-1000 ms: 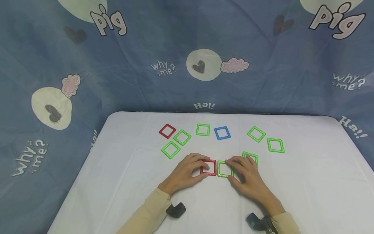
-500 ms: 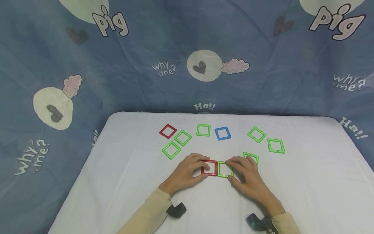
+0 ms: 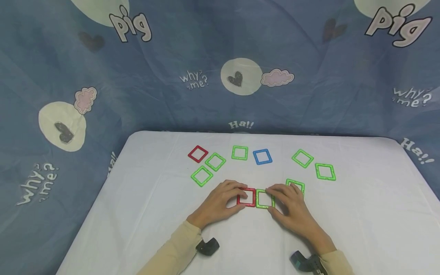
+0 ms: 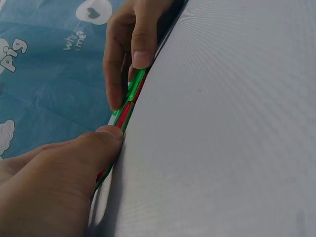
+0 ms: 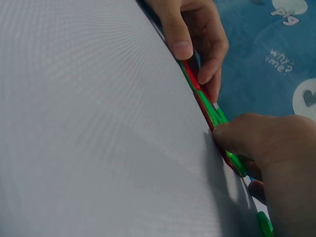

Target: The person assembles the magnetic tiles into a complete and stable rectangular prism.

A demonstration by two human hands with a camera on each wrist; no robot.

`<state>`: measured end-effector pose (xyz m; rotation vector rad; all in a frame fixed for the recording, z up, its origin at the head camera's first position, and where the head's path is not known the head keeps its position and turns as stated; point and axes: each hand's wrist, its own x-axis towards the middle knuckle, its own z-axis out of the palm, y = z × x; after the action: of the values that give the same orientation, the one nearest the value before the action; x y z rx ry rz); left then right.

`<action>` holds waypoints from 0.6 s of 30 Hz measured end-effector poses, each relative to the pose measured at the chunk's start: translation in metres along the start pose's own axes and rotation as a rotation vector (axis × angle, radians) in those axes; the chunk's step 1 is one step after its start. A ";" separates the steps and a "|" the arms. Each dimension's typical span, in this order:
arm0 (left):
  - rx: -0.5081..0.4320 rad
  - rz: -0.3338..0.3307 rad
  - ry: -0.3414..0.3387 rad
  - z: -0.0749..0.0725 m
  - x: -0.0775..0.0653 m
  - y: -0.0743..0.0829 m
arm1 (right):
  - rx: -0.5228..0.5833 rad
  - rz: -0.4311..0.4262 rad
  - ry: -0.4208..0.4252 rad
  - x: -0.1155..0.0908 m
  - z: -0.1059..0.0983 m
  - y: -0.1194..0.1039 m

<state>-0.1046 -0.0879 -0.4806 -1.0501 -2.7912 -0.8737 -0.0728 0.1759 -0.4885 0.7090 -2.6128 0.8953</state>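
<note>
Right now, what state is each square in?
Near red square: held by left grip, touching near green square
Near green square: held by right grip, touching near red square
Green square behind right grip: flat, partly hidden
Far red square: flat, loose
Upper left green square: flat, loose
Lower left green square: flat, loose
Middle green square: flat, loose
Blue square: flat, loose
Upper right green square: flat, loose
Lower right green square: flat, loose
</note>
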 end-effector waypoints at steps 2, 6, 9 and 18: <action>0.001 -0.002 -0.001 -0.001 0.000 0.000 | -0.002 0.002 -0.004 0.000 0.000 0.000; 0.004 0.003 0.001 -0.001 0.000 0.000 | 0.000 -0.002 -0.011 0.000 0.000 0.001; 0.003 0.000 -0.002 -0.001 -0.001 0.000 | 0.001 -0.006 -0.012 0.001 0.000 0.001; -0.076 -0.053 0.088 -0.001 0.001 -0.003 | 0.001 0.001 -0.005 0.000 0.000 0.001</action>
<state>-0.1075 -0.0901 -0.4809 -0.9267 -2.7442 -1.0140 -0.0735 0.1765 -0.4891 0.7113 -2.6171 0.8958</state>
